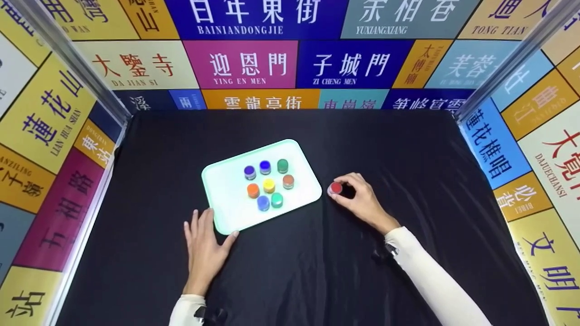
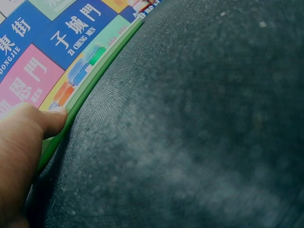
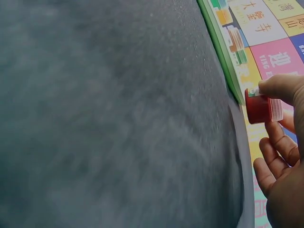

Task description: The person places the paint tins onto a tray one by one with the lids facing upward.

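Observation:
My right hand [image 1: 362, 199] pinches a small red paint pot [image 1: 335, 188] between thumb and fingers, just off the tray's right edge. In the right wrist view the red paint pot [image 3: 259, 107] shows a clear cap under the thumb and fingertips. A white tray with a pale green rim [image 1: 235, 221] lies tilted on the black cloth. My left hand [image 1: 206, 249] touches its near left corner, fingers fairly straight, thumb on the near edge. The thumb [image 2: 50, 118] overlaps the green rim in the left wrist view.
Several small paint pots stand grouped on the tray, among them an orange pot [image 1: 253, 190], a yellow pot [image 1: 268, 185], a brown pot [image 1: 288, 182] and a purple pot [image 1: 249, 172]. Black cloth [image 1: 389, 149] covers the table. Printed panels [image 1: 253, 63] wall the back and both sides.

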`<state>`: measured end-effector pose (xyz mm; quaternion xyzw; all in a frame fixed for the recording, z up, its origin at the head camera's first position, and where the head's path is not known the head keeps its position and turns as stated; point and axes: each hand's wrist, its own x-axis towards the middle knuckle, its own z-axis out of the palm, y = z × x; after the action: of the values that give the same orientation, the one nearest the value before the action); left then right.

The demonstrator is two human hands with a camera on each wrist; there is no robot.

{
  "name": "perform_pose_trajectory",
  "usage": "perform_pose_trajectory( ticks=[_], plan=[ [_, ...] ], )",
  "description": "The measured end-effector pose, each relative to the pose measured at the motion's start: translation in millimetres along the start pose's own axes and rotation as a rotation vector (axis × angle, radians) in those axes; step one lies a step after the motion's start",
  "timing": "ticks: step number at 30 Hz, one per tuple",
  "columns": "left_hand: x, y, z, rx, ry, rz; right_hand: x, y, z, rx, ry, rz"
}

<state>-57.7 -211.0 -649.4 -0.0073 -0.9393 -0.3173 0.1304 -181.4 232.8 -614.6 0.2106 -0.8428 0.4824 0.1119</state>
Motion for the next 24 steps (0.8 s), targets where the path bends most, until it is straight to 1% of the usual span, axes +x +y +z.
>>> perform_pose_trajectory(
  ticks=[6, 18, 24],
  plan=[
    [-0.6, 0.3, -0.1, 0.002, -0.003, 0.000, 9, -5, 12, 0.003, -0.030, 0.004],
    [0.5, -0.1, -0.7, 0.002, -0.002, 0.001, 24, -15, 40, 0.016, -0.092, -0.023],
    [-0.2, 0.3, -0.6, -0.003, 0.001, 0.002, 26, -19, 51, 0.016, -0.120, -0.052]
  ],
)
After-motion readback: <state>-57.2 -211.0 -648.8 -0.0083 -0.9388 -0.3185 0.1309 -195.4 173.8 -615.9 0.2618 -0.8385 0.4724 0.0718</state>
